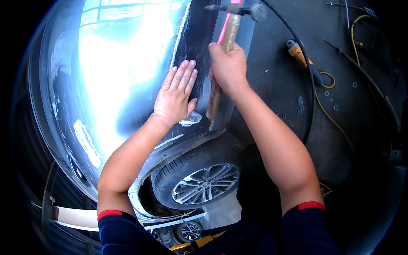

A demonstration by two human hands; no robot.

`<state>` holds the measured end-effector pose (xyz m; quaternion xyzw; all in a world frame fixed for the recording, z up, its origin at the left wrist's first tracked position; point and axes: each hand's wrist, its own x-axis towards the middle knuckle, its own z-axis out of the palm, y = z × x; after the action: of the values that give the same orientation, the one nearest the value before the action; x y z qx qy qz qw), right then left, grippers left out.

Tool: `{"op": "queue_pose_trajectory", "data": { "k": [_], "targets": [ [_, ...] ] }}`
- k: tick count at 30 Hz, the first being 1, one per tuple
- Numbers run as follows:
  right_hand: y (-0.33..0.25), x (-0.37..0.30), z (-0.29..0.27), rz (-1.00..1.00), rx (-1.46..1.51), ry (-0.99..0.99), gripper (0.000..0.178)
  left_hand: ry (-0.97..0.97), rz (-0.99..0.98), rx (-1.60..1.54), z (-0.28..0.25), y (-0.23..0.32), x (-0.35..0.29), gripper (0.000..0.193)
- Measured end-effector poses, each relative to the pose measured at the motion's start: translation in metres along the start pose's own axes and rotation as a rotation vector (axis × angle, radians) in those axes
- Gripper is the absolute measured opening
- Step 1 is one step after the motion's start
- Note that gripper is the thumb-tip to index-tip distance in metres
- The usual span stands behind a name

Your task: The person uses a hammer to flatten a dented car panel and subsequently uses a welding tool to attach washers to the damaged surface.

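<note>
My left hand (176,94) lies flat on the dark, shiny car body panel (146,95), its fingers stretched out toward the far side. Beside it, my right hand (230,68) is wrapped round the wooden handle of a body hammer (231,30). The hammer's metal head, with one pointed end and one round face, is at the top of the view, slightly blurred. A bright pink strip (223,29) shows along the panel's edge behind the handle. Near my left wrist, a scraped silvery patch (191,119) marks the panel above the wheel arch.
Below the arch is a wheel (206,183) with a silver multi-spoke rim. On the dark floor to the right lie an orange angle grinder (301,55), a black hose (312,104), a yellow cable (335,123) and several washers (335,107). Another wheel (189,231) shows farther down.
</note>
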<state>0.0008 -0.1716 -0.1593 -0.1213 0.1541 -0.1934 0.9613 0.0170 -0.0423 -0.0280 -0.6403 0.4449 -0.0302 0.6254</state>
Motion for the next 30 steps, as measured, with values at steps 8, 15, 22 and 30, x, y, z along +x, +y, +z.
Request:
{"op": "queue_pose_trajectory", "data": {
  "k": [8, 15, 22, 30],
  "targets": [
    [-0.01, 0.007, 0.002, -0.08, 0.034, -0.019, 0.023, 0.007, -0.006, 0.01, 0.0, 0.001, 0.001, 0.085],
    [-0.007, 0.016, 0.008, -0.029, 0.019, -0.028, 0.023, -0.006, -0.014, 0.016, -0.002, 0.002, 0.002, 0.085],
    [-0.012, 0.015, 0.007, -0.049, 0.009, -0.014, 0.019, -0.006, -0.011, 0.014, -0.001, 0.002, 0.002, 0.087],
    [-0.008, 0.023, 0.007, -0.004, 0.03, -0.058, 0.021, 0.006, -0.011, -0.004, -0.003, 0.002, 0.003, 0.088]
  ]
}}
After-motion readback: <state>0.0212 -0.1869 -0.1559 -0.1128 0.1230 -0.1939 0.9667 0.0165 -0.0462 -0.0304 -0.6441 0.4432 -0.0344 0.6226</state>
